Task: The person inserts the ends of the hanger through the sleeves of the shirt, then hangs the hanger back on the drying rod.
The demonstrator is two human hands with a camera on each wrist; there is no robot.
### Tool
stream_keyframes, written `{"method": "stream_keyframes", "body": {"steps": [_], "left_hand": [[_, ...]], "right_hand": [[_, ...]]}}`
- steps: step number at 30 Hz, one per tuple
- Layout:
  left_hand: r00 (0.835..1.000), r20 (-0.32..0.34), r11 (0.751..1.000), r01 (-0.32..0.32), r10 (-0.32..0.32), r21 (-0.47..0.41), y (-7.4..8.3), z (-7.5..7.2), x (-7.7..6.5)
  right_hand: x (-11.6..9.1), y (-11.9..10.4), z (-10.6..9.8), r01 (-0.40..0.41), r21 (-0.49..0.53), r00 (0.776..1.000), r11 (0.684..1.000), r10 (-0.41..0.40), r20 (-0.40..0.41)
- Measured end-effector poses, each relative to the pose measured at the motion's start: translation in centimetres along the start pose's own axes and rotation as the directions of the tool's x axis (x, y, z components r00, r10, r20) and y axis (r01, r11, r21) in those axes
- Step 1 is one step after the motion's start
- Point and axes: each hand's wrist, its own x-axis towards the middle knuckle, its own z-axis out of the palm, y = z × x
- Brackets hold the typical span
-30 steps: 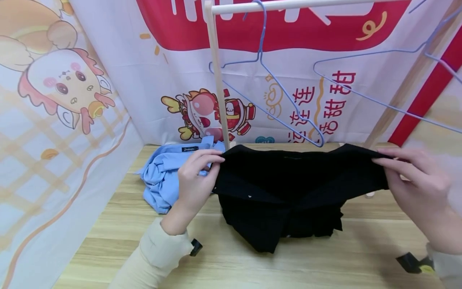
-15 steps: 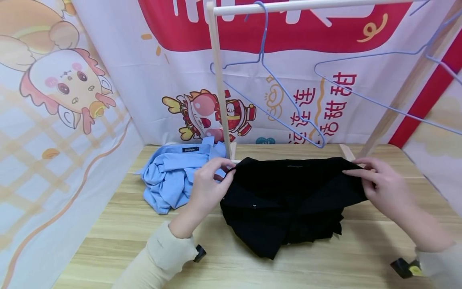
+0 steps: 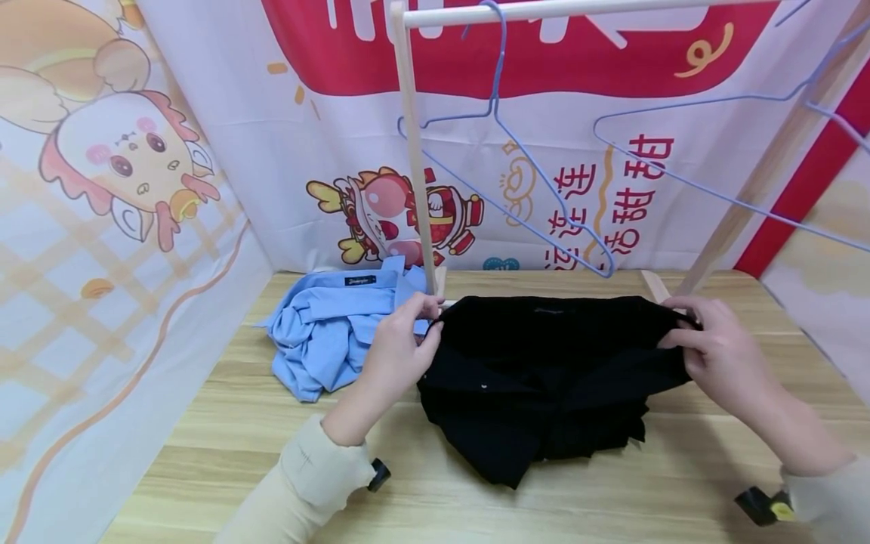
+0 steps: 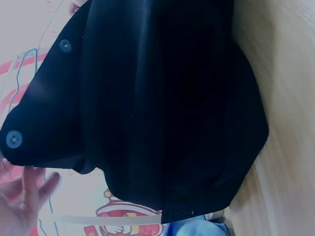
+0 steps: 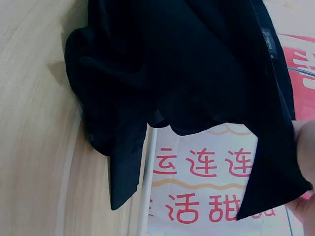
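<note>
Both hands hold a black button-up shirt [image 3: 544, 363] by its collar, above the table. At the collar's left end, my left hand [image 3: 401, 344] pinches the cloth between thumb and fingers. My right hand [image 3: 723, 351] grips the right end, with part of its fingers behind the fabric. The neck opening faces up and a label shows inside the back. Two buttons [image 4: 14, 139] show on the collar side in the left wrist view. In the right wrist view, a collar point [image 5: 266, 182] hangs beside the right hand [image 5: 305, 157]. The rest of the shirt bunches below.
A crumpled light blue shirt [image 3: 319, 332] lies on the wooden table [image 3: 204, 438] left of the black one. Behind stands a wooden rack [image 3: 414, 151] bearing blue wire hangers [image 3: 499, 113], [image 3: 707, 181]. Printed cloth walls close off the back and left.
The shirt has come down and slightly toward me. My right hand has moved left, bringing the hands closer together, and its hold on the collar has shifted a little.
</note>
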Motion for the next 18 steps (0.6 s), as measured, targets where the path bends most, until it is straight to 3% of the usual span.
{"method": "stream_keyframes", "body": {"steps": [3, 7, 10, 12, 14, 18], "left_hand": [[0.982, 0.130, 0.988, 0.146, -0.139, -0.051, -0.6, 0.2, 0.2], [0.918, 0.322, 0.958, 0.275, -0.234, -0.088, -1.6, 0.5, 0.6], [0.862, 0.436, 0.954, 0.299, -0.260, -0.022, -2.3, 0.7, 0.8], [0.835, 0.481, 0.957, 0.287, -0.269, 0.037, -2.7, 0.8, 0.8], [0.822, 0.499, 0.959, 0.270, -0.275, 0.083, -3.0, 0.9, 0.8], [0.819, 0.510, 0.964, 0.245, -0.264, 0.105, -3.7, 1.1, 0.9]], "right_hand": [[0.2, -0.2, -0.2, 0.005, 0.014, 0.998, 1.000, -0.005, -0.065], [0.3, -0.5, -0.3, 0.018, -0.001, 0.990, 1.000, -0.018, -0.137], [0.4, -0.7, -0.4, 0.036, -0.018, 0.985, 0.999, -0.038, -0.169], [0.4, -0.8, -0.4, 0.039, -0.023, 0.984, 0.999, -0.042, -0.171], [0.3, -0.8, -0.4, 0.035, -0.023, 0.984, 0.999, -0.038, -0.173], [0.3, -0.8, -0.4, 0.027, -0.020, 0.984, 0.999, -0.030, -0.174]]}}
